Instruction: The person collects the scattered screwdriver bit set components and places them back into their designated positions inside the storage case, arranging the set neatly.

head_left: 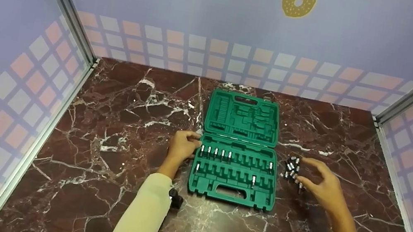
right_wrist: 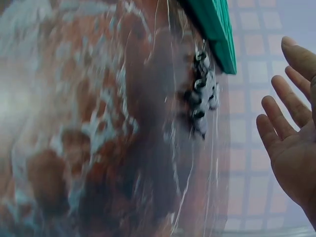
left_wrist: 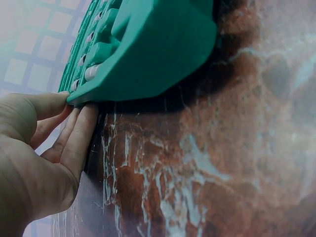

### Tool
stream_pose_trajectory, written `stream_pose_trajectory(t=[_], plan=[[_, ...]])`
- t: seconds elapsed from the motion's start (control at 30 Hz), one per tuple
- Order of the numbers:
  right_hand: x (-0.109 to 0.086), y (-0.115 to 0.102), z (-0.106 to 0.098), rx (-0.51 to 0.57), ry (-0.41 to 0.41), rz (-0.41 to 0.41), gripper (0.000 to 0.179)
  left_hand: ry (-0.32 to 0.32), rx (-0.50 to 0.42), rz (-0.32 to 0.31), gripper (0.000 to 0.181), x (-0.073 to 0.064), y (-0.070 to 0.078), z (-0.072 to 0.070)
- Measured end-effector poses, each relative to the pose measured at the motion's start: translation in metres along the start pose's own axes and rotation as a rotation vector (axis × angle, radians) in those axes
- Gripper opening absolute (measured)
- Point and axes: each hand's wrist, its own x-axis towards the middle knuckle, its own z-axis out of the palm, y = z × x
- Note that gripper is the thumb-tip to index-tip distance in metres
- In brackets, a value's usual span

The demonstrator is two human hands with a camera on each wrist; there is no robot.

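Observation:
A green plastic tool case [head_left: 230, 194] lies unfolded on the table, its lid [head_left: 243, 116] laid back away from me. Several small metal bits [head_left: 216, 152], apparently sockets, stand in slots of the near half, most in the upper row at the left. At the case's left edge, my left hand [head_left: 182, 145] pinches the rim between thumb and fingers, as the left wrist view also shows. My right hand [head_left: 322, 186] hovers over the loose pile of metal pieces [head_left: 292, 167] right of the case. In the right wrist view its fingers [right_wrist: 284, 96] are spread, apart from the pile.
The case stands on a dark red marbled table [head_left: 112, 201]. Lilac panels with a checked band [head_left: 200, 52] enclose the table at the back and both sides, joined by metal corner posts [head_left: 66, 0].

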Motion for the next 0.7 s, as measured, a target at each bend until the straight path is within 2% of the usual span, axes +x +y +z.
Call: stream_pose_trajectory(t=[0.13, 0.33, 0.37, 0.5, 0.7], plan=[[-0.006, -0.005, -0.009, 0.009, -0.023, 0.018, 0.057, -0.004, 0.008, -0.01, 0.019, 0.001, 0.001, -0.001], [-0.016, 0.019, -0.017, -0.036, -0.14, 0.132, 0.061, 0.006, 0.016, -0.007, 0.018, 0.002, 0.0, -0.001], [-0.017, 0.028, -0.016, -0.046, -0.154, 0.137, 0.063, 0.006, 0.016, -0.003, 0.018, 0.002, 0.0, -0.001], [-0.021, 0.036, -0.016, -0.067, -0.179, 0.139, 0.062, 0.004, 0.02, -0.003, 0.018, 0.002, -0.001, -0.001], [-0.023, 0.042, -0.014, -0.014, -0.21, 0.118, 0.057, 0.008, 0.022, -0.002, 0.018, 0.0, 0.0, 0.0]])
